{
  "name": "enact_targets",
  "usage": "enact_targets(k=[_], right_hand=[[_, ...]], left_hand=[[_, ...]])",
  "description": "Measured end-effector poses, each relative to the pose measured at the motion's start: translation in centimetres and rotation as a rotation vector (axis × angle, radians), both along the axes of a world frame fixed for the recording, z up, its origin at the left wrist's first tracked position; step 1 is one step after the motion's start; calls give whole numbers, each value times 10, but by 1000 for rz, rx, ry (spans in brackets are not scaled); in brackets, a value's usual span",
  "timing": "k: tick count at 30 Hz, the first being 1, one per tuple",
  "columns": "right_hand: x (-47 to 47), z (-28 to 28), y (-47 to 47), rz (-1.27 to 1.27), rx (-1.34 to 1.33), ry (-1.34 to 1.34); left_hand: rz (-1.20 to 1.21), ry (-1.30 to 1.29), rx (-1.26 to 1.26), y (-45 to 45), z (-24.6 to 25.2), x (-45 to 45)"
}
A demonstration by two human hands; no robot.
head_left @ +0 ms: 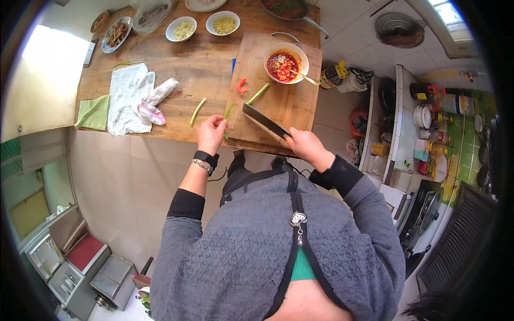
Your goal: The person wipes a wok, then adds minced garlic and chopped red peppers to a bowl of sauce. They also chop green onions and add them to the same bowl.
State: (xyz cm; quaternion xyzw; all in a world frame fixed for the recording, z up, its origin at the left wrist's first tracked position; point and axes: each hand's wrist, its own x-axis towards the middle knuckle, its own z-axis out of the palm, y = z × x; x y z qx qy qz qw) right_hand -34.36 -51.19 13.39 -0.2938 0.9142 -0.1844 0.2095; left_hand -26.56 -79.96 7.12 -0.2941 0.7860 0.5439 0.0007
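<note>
My right hand (306, 145) grips the handle of a kitchen knife (265, 121), its broad dark blade slanting over the wooden cutting board (281, 106). At the board's left edge, my left hand (211, 134) pinches a thin green stem (229, 111) between thumb and fingertips. A longer green stalk (258, 94), perhaps scallion, lies on the board just beyond the blade's tip. Left of it is a curved piece of red pepper (242, 85). At the board's far end stands a white bowl (266, 60) of red sauce with chopped red chili, and a spoon (307, 77) rests in it.
Another green stalk (198, 111) lies on the wooden table (213, 68). Cloths (130, 96) cover its left end. Behind are two bowls of chopped pale food (184, 30) (224, 25), a plate of brown strips (117, 35) and a pan (286, 9) with its handle jutting past the edge.
</note>
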Motion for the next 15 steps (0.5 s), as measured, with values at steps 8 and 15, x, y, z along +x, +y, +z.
enact_targets(k=[8, 15], right_hand=[[19, 26, 50, -197, -92, 40], [24, 21, 59, -261, -129, 97]], left_hand=[[-239, 148, -485, 34, -1, -109], [-382, 157, -826, 45, -21, -125]])
